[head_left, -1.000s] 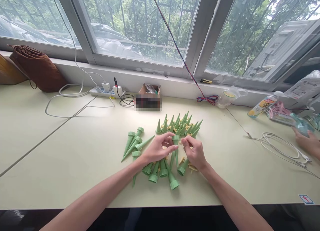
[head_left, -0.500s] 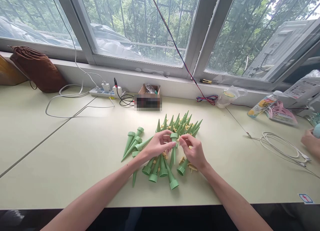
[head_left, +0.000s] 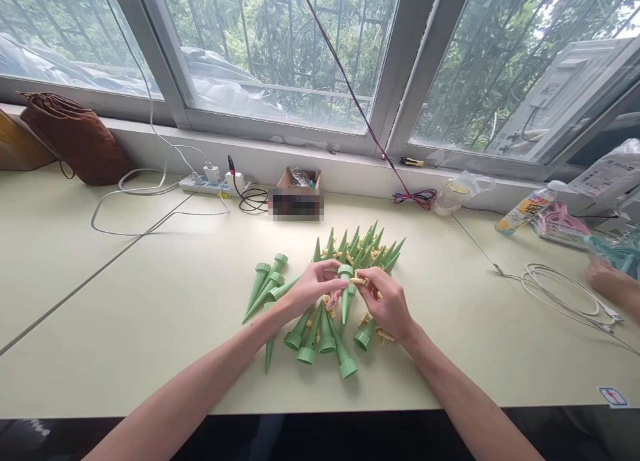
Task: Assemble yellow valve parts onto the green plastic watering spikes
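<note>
My left hand [head_left: 311, 290] pinches a green plastic cone spike [head_left: 345, 294] by its wide collar, holding it upright with the tip pointing down. My right hand [head_left: 386, 302] pinches a small yellow plastic piece [head_left: 361, 282] right beside the collar of that cone. Under both hands lies a heap of green cones [head_left: 325, 338] mixed with small yellow parts. Another bunch of cones [head_left: 364, 249] lies just behind the hands, tips pointing away. A separate group of cones [head_left: 266, 284] lies to the left of my left hand.
A pale table [head_left: 125, 301] runs under a window sill. On it are a power strip [head_left: 210, 181] with cables, a small cardboard box [head_left: 299, 191], a brown bag [head_left: 75, 138], a white cable coil [head_left: 560, 288] and bottles at right. Another person's hand [head_left: 607, 281] works at the far right.
My left hand has lifted the green cone slightly and turned it upright. My right hand has brought a yellow piece up to its collar. The other person's hand at right has shifted.
</note>
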{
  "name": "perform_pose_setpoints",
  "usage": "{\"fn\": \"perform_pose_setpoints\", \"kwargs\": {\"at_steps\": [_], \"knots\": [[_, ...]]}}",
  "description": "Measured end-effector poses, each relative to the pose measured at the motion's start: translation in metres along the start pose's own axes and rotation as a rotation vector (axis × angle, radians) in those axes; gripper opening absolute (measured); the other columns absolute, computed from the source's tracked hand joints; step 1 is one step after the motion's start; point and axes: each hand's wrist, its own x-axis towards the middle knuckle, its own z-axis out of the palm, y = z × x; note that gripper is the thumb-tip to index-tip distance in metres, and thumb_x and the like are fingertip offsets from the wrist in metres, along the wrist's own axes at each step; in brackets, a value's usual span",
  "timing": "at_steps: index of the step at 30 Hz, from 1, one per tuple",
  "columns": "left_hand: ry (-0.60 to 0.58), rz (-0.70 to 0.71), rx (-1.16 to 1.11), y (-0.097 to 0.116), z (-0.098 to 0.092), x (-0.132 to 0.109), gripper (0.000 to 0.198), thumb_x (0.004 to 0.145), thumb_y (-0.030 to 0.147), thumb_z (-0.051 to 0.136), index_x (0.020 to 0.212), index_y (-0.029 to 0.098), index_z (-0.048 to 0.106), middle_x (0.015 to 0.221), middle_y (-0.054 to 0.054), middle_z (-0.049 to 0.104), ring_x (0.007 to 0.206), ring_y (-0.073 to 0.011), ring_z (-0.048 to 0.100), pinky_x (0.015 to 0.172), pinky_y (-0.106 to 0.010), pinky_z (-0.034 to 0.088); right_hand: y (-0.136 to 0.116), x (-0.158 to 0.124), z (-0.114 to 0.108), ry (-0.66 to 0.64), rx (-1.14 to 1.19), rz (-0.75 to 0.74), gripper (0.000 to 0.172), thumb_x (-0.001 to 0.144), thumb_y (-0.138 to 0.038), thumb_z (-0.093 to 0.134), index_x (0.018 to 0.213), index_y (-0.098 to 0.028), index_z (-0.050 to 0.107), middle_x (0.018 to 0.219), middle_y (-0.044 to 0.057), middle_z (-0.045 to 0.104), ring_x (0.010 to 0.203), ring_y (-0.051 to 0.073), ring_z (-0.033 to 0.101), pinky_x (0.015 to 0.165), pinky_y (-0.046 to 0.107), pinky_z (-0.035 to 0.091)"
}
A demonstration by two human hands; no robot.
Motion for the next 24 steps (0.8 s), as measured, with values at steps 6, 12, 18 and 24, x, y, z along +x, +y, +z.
{"fn": "perform_pose_setpoints", "kwargs": {"at_steps": [6, 12, 18, 24], "knots": [[-0.013, -0.001, 0.057, 0.0027, 0.0003, -0.0013, 0.034, 0.082, 0.035, 0.074, 0.101, 0.014, 0.056, 0.056, 0.003, 0.062, 0.043, -0.0099, 0.051, 0.046, -0.022, 0.043, 0.0030, -0.0020, 0.0013, -0.038, -0.064, -0.031, 0.013, 0.100, -0.021, 0.048, 0.104, -0.021, 0.060, 0.084, 0.005, 0.062, 0.064, 0.015, 0.054, 0.054, 0.026, 0.042], [-0.032, -0.007, 0.113, 0.0037, 0.0008, -0.0019, 0.034, 0.084, 0.038, 0.072, 0.103, 0.015, 0.056, 0.057, 0.004, 0.060, 0.045, -0.0099, 0.051, 0.047, -0.022, 0.044, 0.0042, -0.0042, 0.0029, -0.100, -0.156, -0.063, 0.017, 0.102, -0.020, 0.042, 0.096, -0.019, 0.058, 0.083, 0.005, 0.061, 0.069, 0.016, 0.057, 0.062, 0.026, 0.043], [-0.059, 0.011, 0.161, 0.0029, 0.0001, -0.0029, 0.036, 0.086, 0.040, 0.069, 0.108, 0.015, 0.055, 0.062, 0.004, 0.059, 0.050, -0.0104, 0.053, 0.050, -0.023, 0.045, 0.0055, -0.0032, 0.0020, -0.122, -0.158, -0.076, 0.017, 0.103, -0.020, 0.042, 0.095, -0.017, 0.057, 0.082, 0.005, 0.062, 0.067, 0.016, 0.058, 0.062, 0.026, 0.045], [-0.052, 0.029, 0.214, -0.0025, -0.0026, -0.0027, 0.040, 0.086, 0.041, 0.069, 0.114, 0.016, 0.055, 0.068, 0.003, 0.056, 0.056, -0.0110, 0.054, 0.052, -0.023, 0.046, 0.0083, -0.0027, 0.0014, -0.156, -0.123, -0.051, 0.016, 0.102, -0.020, 0.043, 0.096, -0.017, 0.057, 0.084, 0.006, 0.063, 0.069, 0.018, 0.059, 0.064, 0.027, 0.046]]}}
